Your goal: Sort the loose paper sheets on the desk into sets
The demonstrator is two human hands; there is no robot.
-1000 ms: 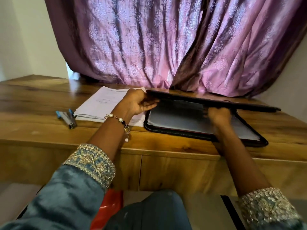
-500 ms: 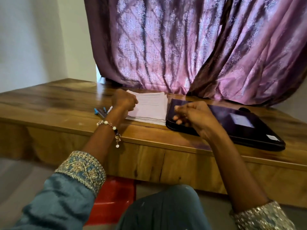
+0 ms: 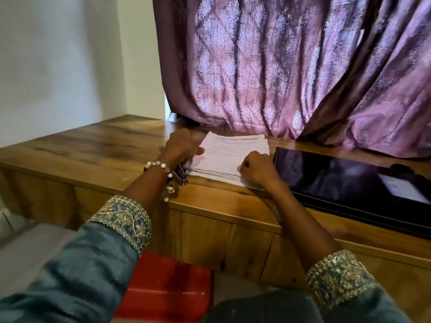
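A stack of white printed paper sheets [image 3: 229, 155] lies on the wooden desk [image 3: 98, 150] near the curtain. My left hand [image 3: 180, 145] rests at the stack's left edge, thumb touching the top sheet. At the stack's near right corner sits my right hand [image 3: 255, 171], fingers curled down onto the sheets. Whether either hand pinches a sheet is not visible. A closed black folder [image 3: 345, 180] lies flat just right of the stack.
A stapler [image 3: 180, 177] lies partly hidden under my left wrist at the stack's left side. A purple patterned curtain [image 3: 291, 66] hangs behind the desk. A red stool [image 3: 168, 290] stands below the desk's front edge.
The black folder was open a second ago and is now shut. My right hand left the folder and moved left onto the paper stack. The view shifted left.
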